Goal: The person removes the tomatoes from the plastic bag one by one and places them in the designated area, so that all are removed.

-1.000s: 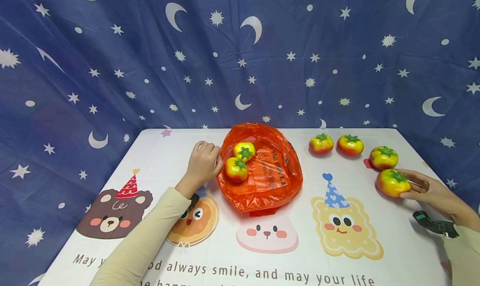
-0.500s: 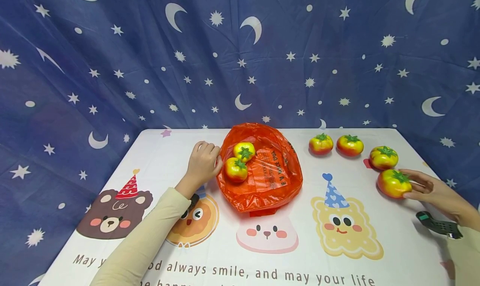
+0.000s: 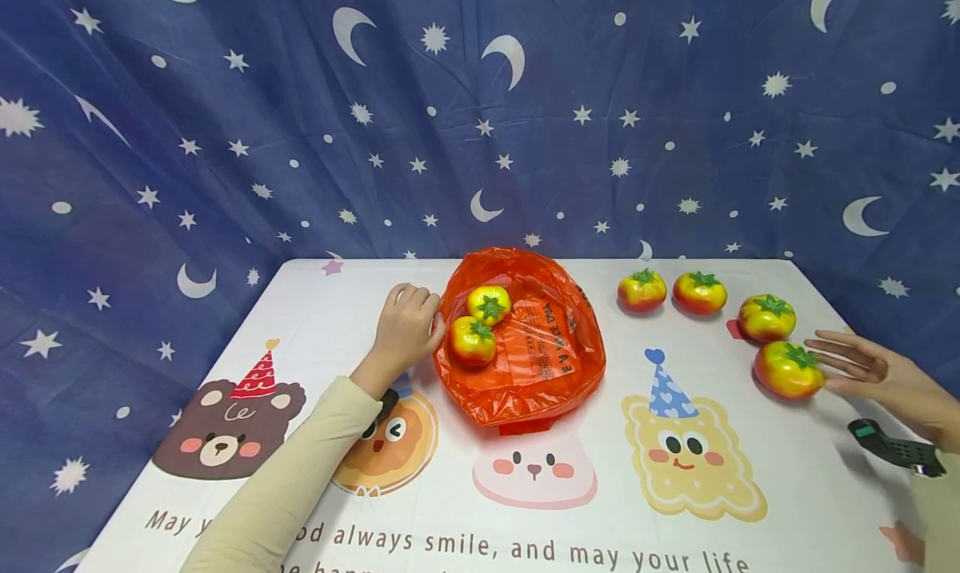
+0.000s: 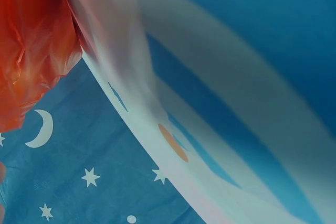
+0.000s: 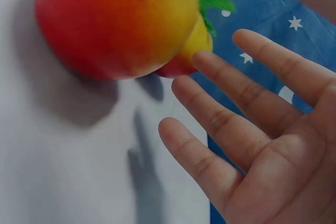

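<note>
A red plastic bag [image 3: 555,389] lies spread open on the table, with two red-and-yellow toy tomatoes [image 3: 472,341] inside at its left. At the bag's left rim my left hand [image 3: 408,327] has curled fingers and pinches the edge; the contact itself is mostly hidden. In the left wrist view, the bag [image 4: 37,51] fills the upper left corner. My right hand [image 3: 873,377], fingers spread and holding nothing, is just right of the nearest loose tomato [image 3: 787,370]. The right wrist view shows straight fingers [image 5: 215,119] apart from this tomato [image 5: 115,19].
Behind the nearest tomato sits another one [image 3: 767,318], close to it. Two more tomatoes, one in the middle [image 3: 700,293] and one further left [image 3: 642,290], stand along the back. A starry blue curtain [image 3: 480,139] hangs behind the white printed tablecloth [image 3: 637,548].
My right hand has let go of the nearest tomato, spread its fingers and drawn back slightly to the right. That tomato shifted a little rightward earlier. My left hand and the bag stay put.
</note>
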The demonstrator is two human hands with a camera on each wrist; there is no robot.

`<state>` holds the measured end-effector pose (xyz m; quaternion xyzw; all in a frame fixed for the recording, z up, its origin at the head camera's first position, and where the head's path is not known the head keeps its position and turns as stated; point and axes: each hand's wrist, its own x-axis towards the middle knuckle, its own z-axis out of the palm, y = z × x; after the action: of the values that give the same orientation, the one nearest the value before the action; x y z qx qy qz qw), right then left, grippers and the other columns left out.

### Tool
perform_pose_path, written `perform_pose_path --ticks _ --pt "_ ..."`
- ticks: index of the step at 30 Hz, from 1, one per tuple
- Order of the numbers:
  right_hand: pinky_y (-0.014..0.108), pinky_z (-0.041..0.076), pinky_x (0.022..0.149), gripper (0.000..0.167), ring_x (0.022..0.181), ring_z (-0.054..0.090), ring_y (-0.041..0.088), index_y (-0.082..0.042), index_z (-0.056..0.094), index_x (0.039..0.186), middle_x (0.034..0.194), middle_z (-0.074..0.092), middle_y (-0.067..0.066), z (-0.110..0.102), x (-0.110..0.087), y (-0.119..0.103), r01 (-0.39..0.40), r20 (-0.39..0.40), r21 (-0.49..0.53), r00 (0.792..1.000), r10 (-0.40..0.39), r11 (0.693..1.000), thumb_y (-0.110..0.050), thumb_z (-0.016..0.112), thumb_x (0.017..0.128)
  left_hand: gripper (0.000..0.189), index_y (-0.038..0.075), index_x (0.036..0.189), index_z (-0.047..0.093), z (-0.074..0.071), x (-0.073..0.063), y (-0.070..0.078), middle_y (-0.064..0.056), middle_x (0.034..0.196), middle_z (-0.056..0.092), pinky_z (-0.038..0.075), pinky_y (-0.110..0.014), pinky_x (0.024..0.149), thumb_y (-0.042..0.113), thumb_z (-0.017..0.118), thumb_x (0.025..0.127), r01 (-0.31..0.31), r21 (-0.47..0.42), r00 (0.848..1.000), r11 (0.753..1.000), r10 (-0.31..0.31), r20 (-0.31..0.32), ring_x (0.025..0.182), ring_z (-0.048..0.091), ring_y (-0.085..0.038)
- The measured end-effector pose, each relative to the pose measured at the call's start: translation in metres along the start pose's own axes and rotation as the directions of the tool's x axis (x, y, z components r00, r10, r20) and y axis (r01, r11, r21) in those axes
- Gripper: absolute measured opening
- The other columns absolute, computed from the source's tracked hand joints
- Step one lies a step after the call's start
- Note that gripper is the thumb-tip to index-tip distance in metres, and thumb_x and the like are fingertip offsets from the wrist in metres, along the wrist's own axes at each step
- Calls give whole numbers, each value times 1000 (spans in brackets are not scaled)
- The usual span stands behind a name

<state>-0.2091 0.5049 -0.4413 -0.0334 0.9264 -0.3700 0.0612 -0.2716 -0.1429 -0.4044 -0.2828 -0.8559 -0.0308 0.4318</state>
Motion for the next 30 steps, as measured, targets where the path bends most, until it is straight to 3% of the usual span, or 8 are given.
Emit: perform_pose_path --ticks 3,11,17,20,23,26,29,30 --pt "47 52 81 78 89 34 -28 -15 12 151 113 31 -40 -3 -3 -17 10 -12 3 1000 -10 1000 -22 60 90 8 5 77 56 -1 0 0 -9 70 58 46 -44 89 12 53 77 -4 1 1000 1000 4 -5 76 57 -29" --pt "73 19 95 76 94 28 -30 -20 4 152 127 28 -39 -13 -5 -40 10 -3 60 1000 -10 998 -26 53 94 8 5 77 57 0 0 0 -9 70 58 46 -44 89 13 55 76 -5 6 1000 1000 6 -12 76 57 -29" --pt "74 19 95 74 109 27 -31 -25 4 152 141 24 -33 -22 0 -50 16 22 32 1000 -16 999 -27 51 95 8 5 76 57 -1 1 0 -9 70 57 46 -44 88 13 56 76 -13 9 1000 1000 13 -18 76 58 -29" --pt "74 20 94 72 104 29 -31 -27 8 151 134 28 -35 -26 4 -60 28 24 26 999 -28 999 -26 52 95 8 5 77 58 -1 1 0 -9 70 58 46 -43 89 13 56 76 -13 11 1000 1000 13 -9 77 58 -28" --pt "63 34 95 69 95 31 -31 -26 13 150 120 31 -39 -29 8 -71 60 16 -27 998 -59 998 -24 53 94 8 5 77 58 -1 1 0 -9 70 58 46 -43 88 12 57 76 -15 13 1000 1000 15 -4 76 59 -28" --pt "31 54 83 65 92 33 -30 -23 20 149 111 30 -41 -32 13 -81 113 11 -59 994 -112 992 -18 55 93 8 5 77 58 0 0 0 -9 71 58 46 -43 88 12 57 76 -16 17 1000 1000 16 -2 76 59 -28" --pt "6 45 67 63 93 35 -30 -15 26 147 110 32 -41 -33 18 -90 137 12 -59 991 -136 989 -15 56 92 8 5 77 58 1 0 -1 -9 71 58 46 -43 89 13 57 76 -16 20 1000 1000 16 -3 76 58 -28" --pt "11 50 72 62 93 35 -31 -13 27 146 110 32 -42 -32 20 -94 137 13 -66 991 -136 988 -15 57 92 8 5 77 58 2 -1 -1 -9 71 58 46 -43 89 13 57 76 -15 20 1000 1000 15 -3 76 58 -28"
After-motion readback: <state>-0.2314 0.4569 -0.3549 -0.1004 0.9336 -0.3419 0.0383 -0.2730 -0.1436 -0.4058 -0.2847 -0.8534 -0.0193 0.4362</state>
